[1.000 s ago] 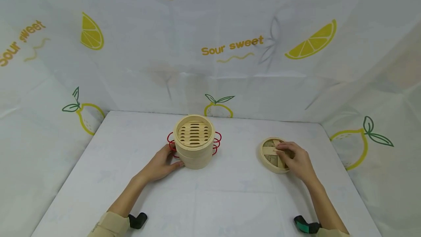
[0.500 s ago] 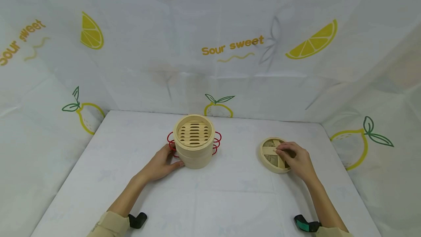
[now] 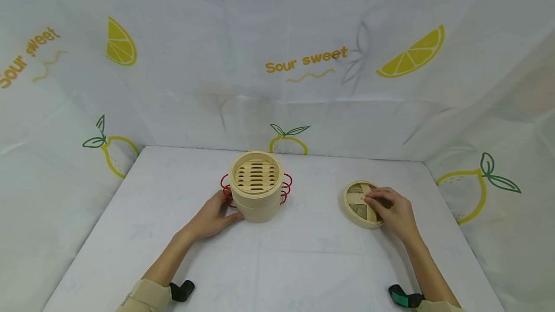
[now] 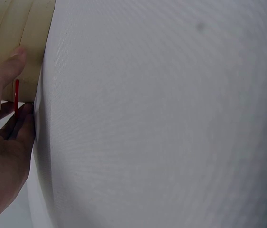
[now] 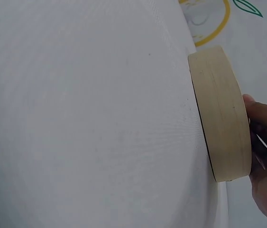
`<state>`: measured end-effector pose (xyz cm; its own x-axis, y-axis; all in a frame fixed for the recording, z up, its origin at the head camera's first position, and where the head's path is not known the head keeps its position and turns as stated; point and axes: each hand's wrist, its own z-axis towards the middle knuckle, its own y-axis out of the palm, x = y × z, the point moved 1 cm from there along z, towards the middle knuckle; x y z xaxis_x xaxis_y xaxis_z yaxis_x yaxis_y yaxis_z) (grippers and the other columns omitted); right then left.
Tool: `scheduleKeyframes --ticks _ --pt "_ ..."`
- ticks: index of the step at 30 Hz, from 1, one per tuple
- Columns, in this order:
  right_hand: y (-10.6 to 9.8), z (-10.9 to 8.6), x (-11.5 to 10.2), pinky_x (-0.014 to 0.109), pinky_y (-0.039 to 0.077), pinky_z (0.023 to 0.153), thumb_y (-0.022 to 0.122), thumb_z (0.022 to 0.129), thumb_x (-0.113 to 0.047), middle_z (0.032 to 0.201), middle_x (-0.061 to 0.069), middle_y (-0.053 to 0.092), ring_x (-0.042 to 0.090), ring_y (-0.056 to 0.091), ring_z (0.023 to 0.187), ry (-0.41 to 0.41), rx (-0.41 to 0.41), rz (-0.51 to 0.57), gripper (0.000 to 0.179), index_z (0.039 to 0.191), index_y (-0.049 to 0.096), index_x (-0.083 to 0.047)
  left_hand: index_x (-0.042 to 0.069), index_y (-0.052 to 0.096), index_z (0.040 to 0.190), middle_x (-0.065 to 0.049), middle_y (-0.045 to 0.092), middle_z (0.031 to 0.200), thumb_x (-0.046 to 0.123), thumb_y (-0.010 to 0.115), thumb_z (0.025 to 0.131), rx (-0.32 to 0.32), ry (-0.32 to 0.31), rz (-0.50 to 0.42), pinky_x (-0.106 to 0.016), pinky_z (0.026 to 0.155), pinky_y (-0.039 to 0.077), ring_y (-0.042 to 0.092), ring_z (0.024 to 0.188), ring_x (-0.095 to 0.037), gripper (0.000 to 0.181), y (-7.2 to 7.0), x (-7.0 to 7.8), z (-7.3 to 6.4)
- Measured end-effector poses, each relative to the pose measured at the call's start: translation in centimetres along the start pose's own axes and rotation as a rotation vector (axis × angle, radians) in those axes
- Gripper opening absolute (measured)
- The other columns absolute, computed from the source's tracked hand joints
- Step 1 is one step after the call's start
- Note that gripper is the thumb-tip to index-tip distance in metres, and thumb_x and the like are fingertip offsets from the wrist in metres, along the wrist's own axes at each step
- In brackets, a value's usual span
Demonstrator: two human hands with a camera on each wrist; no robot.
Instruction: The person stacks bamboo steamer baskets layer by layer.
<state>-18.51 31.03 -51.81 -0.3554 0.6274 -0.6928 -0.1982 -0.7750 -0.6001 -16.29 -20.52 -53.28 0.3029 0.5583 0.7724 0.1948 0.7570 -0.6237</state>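
Note:
A stacked bamboo steamer (image 3: 259, 208) with red loop handles stands upright on the table, its slatted top tier (image 3: 256, 176) uncovered. My left hand (image 3: 210, 216) holds its lower left side. In the left wrist view, the thumb (image 4: 13, 65) lies on the steamer wall and the other fingers sit lower, beside a red handle (image 4: 16, 97). To the right, the woven steamer lid (image 3: 356, 197) lies flat, and my right hand (image 3: 392, 212) pinches the strip at its middle. The right wrist view shows the lid's rim (image 5: 221, 116) low at the table surface, fingertips over its top.
White cloth covers the table (image 3: 303, 264); behind it hangs a white backdrop (image 3: 243, 76) printed with lemons and lettering. Black devices are strapped at the left wrist (image 3: 182, 291) and the right wrist (image 3: 405, 296). A wide stretch of tabletop separates steamer and lid.

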Motion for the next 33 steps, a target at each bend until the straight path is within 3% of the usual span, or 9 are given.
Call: scheduleKeyframes --ticks 8,19,24,28,33 --pt "-0.2 0.1 -0.3 -0.007 0.045 0.094 0.086 0.090 -0.001 0.106 0.018 0.077 -0.025 0.055 0.104 -0.005 0.008 -0.029 0.008 0.097 0.082 -0.003 0.009 0.055 0.150 -0.009 0.064 0.148 0.028 0.086 0.096 0.005 0.003 0.004 -0.053 0.125 0.049 0.059 0.147 -0.033 0.065 0.1 -0.2 0.0" --pt "-0.9 0.9 -0.9 -0.006 0.043 0.087 0.082 0.095 -0.007 0.109 0.018 0.077 -0.024 0.050 0.101 0.017 -0.107 -0.071 0.004 0.099 0.081 -0.004 0.008 0.055 0.149 -0.009 0.064 0.148 0.029 0.086 0.096 -0.002 -0.005 0.013 -0.052 0.125 0.049 0.059 0.147 -0.031 0.065 0.0 -0.2 -0.1" --pt "-0.6 1.0 -0.8 -0.007 0.042 0.088 0.081 0.097 -0.006 0.108 0.019 0.075 -0.022 0.051 0.101 0.008 -0.108 -0.073 0.007 0.099 0.079 0.000 0.008 0.054 0.150 -0.009 0.064 0.149 0.029 0.086 0.095 0.002 -0.007 0.007 -0.053 0.126 0.048 0.058 0.148 -0.032 0.067 0.0 -0.2 -0.1" --pt "-0.5 0.8 -0.8 -0.007 0.042 0.088 0.080 0.095 -0.001 0.106 0.018 0.074 -0.011 0.059 0.100 -0.021 -0.091 -0.087 0.003 0.096 0.078 0.000 0.007 0.055 0.149 -0.008 0.065 0.147 0.030 0.086 0.096 0.008 0.013 0.011 -0.054 0.125 0.049 0.059 0.146 -0.032 0.066 0.1 -0.3 -0.1" --pt "-0.6 0.7 -1.0 -0.006 0.042 0.085 0.079 0.094 0.004 0.104 0.017 0.072 0.014 0.068 0.097 -0.058 -0.078 -0.120 0.008 0.094 0.076 -0.004 0.007 0.055 0.149 -0.009 0.065 0.147 0.030 0.086 0.096 0.011 0.009 0.013 -0.054 0.124 0.049 0.060 0.145 -0.031 0.066 0.2 -0.4 0.0"
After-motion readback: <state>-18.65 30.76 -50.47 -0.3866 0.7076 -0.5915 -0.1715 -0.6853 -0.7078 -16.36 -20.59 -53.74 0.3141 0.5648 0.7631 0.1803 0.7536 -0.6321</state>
